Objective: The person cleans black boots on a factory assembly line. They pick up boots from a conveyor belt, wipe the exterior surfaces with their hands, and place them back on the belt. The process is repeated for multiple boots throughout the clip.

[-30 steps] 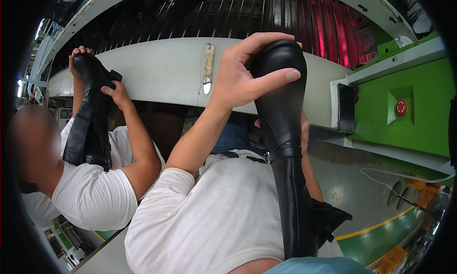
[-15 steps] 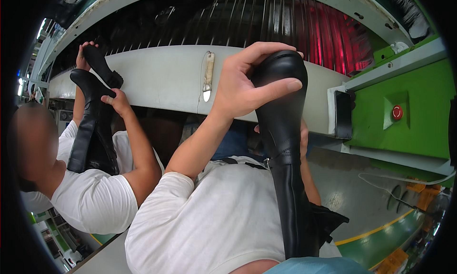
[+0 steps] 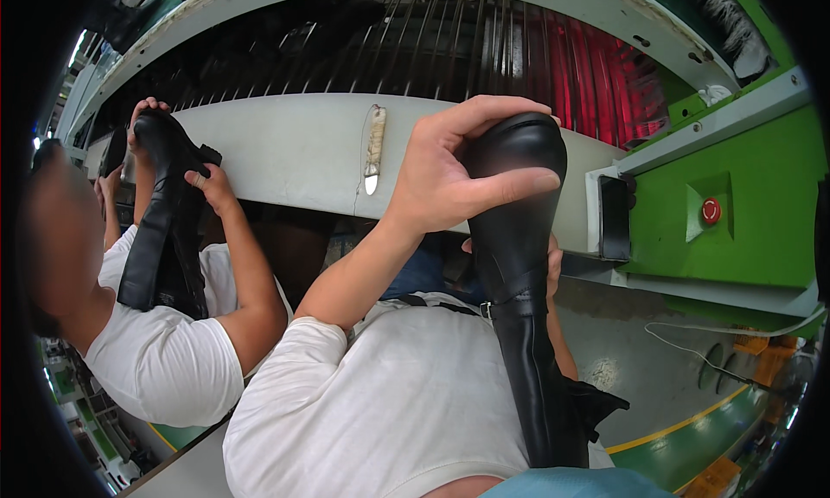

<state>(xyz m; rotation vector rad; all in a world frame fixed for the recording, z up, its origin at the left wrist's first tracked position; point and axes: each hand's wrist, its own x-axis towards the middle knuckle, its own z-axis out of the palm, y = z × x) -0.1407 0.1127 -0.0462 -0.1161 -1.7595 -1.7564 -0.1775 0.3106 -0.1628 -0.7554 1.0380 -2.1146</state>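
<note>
A tall black boot (image 3: 517,264) stands in front of me, toe up, its shaft running down past my chest. My left hand (image 3: 458,165) is closed around the toe, thumb across the upper and fingers over the tip. Behind the ankle, my right hand (image 3: 554,260) grips the boot from the far side; most of it is hidden, with a few fingertips showing at both edges. A small metal buckle (image 3: 486,310) sits at the ankle strap. On the pale ledge (image 3: 285,148) lies a short knife (image 3: 374,150) with a wrapped handle, apart from both hands.
At my left a co-worker in a white shirt (image 3: 164,368) holds black boots (image 3: 162,213); another person's hand (image 3: 108,187) shows beyond. Metal rollers (image 3: 432,44) with a red glow run behind the ledge. A green machine panel (image 3: 743,187) with a red button (image 3: 711,210) stands right.
My grip on the boot stays the same, while the view shifts slightly. The co-worker's two boots, spread apart before, are now close together. Another person's hand has come into sight at far left.
</note>
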